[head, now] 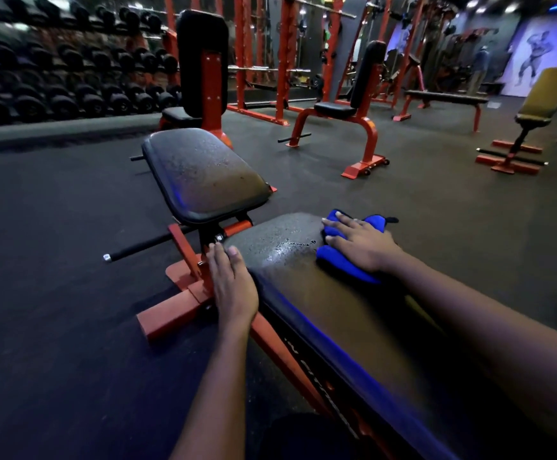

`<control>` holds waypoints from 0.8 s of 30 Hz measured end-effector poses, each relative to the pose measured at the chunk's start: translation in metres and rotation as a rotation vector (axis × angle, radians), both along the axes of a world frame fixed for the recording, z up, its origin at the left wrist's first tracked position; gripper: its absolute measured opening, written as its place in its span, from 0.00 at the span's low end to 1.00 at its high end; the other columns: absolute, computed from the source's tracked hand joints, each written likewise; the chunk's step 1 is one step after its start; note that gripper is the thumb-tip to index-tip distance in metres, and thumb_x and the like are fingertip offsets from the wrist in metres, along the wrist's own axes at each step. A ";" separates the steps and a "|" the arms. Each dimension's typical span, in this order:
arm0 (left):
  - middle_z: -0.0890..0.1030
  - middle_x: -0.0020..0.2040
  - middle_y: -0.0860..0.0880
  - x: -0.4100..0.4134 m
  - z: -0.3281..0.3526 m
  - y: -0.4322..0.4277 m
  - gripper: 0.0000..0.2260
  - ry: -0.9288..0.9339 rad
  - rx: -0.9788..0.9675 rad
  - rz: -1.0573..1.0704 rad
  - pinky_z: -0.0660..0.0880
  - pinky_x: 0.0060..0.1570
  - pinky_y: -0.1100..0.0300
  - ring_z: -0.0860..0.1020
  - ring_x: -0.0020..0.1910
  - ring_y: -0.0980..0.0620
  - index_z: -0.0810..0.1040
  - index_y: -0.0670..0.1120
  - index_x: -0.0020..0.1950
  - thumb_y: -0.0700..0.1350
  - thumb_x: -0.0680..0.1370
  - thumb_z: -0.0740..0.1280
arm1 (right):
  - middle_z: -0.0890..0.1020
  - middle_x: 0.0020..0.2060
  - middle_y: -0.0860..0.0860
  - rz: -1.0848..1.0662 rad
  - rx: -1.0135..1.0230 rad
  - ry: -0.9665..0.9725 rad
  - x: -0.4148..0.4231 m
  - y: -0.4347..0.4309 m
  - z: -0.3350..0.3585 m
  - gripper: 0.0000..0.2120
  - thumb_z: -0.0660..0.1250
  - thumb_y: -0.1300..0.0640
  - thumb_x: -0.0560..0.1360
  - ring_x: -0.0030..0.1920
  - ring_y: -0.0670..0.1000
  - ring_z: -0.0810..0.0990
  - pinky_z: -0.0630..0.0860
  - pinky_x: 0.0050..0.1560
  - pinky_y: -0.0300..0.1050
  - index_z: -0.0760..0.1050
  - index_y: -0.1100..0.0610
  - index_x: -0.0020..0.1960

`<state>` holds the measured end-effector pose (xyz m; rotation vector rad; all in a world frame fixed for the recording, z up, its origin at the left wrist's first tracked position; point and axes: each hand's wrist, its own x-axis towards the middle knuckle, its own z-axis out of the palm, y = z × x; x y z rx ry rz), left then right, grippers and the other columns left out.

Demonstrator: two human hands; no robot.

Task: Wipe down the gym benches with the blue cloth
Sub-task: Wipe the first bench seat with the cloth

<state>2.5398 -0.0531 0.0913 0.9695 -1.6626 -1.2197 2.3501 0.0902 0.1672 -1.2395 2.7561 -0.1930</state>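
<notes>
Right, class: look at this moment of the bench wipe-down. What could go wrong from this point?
The blue cloth is bunched under the right hand, so it may smear the wet patch on the back pad rather than lift it. The left hand rests at the pad's edge beside the metal hinge; a slip could catch its fingers. The speckled seat pad ahead could get skipped.
</notes>
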 end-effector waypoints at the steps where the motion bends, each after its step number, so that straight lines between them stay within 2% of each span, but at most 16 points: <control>1: 0.53 0.81 0.50 -0.004 -0.004 0.001 0.25 0.028 0.012 0.017 0.46 0.75 0.60 0.51 0.79 0.55 0.55 0.45 0.80 0.54 0.85 0.47 | 0.51 0.80 0.41 0.023 0.009 0.016 -0.004 -0.013 0.001 0.25 0.48 0.36 0.81 0.79 0.53 0.53 0.53 0.75 0.64 0.52 0.35 0.78; 4: 0.56 0.80 0.51 -0.008 -0.007 0.005 0.24 0.111 0.027 0.048 0.49 0.76 0.60 0.54 0.78 0.56 0.57 0.45 0.80 0.53 0.85 0.47 | 0.55 0.79 0.40 0.112 0.054 0.006 -0.021 -0.051 0.002 0.34 0.41 0.30 0.72 0.79 0.51 0.56 0.56 0.74 0.64 0.56 0.35 0.77; 6: 0.58 0.79 0.49 -0.011 -0.009 0.003 0.23 0.125 0.026 0.067 0.50 0.74 0.64 0.55 0.77 0.58 0.58 0.44 0.79 0.51 0.85 0.48 | 0.57 0.78 0.38 0.195 0.080 0.027 -0.039 -0.081 -0.006 0.38 0.36 0.28 0.67 0.79 0.49 0.56 0.58 0.73 0.65 0.58 0.34 0.75; 7: 0.59 0.79 0.49 -0.011 -0.009 0.002 0.22 0.122 0.022 0.074 0.49 0.72 0.67 0.55 0.75 0.60 0.59 0.43 0.79 0.50 0.86 0.48 | 0.57 0.78 0.37 0.225 0.082 0.034 -0.035 -0.091 -0.002 0.37 0.37 0.29 0.69 0.79 0.48 0.55 0.58 0.72 0.66 0.58 0.34 0.75; 9: 0.60 0.79 0.48 -0.013 -0.010 0.001 0.22 0.114 0.020 0.095 0.47 0.67 0.71 0.54 0.71 0.64 0.60 0.42 0.78 0.48 0.86 0.48 | 0.56 0.78 0.37 0.307 0.120 0.070 -0.017 -0.095 0.007 0.28 0.42 0.36 0.79 0.79 0.47 0.52 0.54 0.74 0.63 0.60 0.37 0.76; 11: 0.61 0.78 0.47 -0.015 -0.010 0.002 0.21 0.141 0.022 0.107 0.49 0.68 0.71 0.56 0.74 0.60 0.61 0.41 0.78 0.48 0.86 0.48 | 0.54 0.78 0.37 0.364 0.064 0.070 0.000 -0.084 0.009 0.22 0.48 0.43 0.84 0.79 0.46 0.51 0.50 0.74 0.57 0.60 0.38 0.77; 14: 0.63 0.77 0.48 -0.016 -0.009 0.005 0.22 0.192 0.034 0.110 0.53 0.72 0.65 0.60 0.76 0.54 0.62 0.42 0.77 0.49 0.86 0.48 | 0.52 0.78 0.35 0.511 -0.017 0.021 0.021 -0.047 0.005 0.22 0.51 0.43 0.83 0.79 0.43 0.49 0.51 0.76 0.55 0.57 0.34 0.77; 18: 0.63 0.77 0.48 -0.015 -0.012 0.002 0.22 0.191 0.037 0.096 0.53 0.74 0.61 0.60 0.76 0.55 0.61 0.43 0.78 0.50 0.86 0.48 | 0.42 0.78 0.32 0.673 -0.035 0.061 0.046 0.024 -0.001 0.25 0.49 0.40 0.82 0.78 0.39 0.40 0.49 0.73 0.50 0.48 0.32 0.78; 22: 0.62 0.77 0.48 -0.014 -0.011 0.004 0.22 0.191 0.035 0.094 0.52 0.73 0.64 0.58 0.76 0.56 0.60 0.42 0.78 0.49 0.86 0.48 | 0.39 0.77 0.33 0.578 -0.022 0.051 0.054 0.036 0.000 0.27 0.44 0.36 0.78 0.78 0.40 0.36 0.48 0.74 0.55 0.43 0.29 0.76; 24: 0.60 0.78 0.50 -0.013 -0.011 0.002 0.22 0.156 0.054 0.072 0.49 0.71 0.68 0.55 0.74 0.63 0.59 0.43 0.78 0.49 0.86 0.48 | 0.41 0.79 0.36 0.463 -0.032 0.043 0.046 0.012 -0.001 0.26 0.46 0.36 0.80 0.79 0.43 0.39 0.49 0.75 0.60 0.45 0.30 0.77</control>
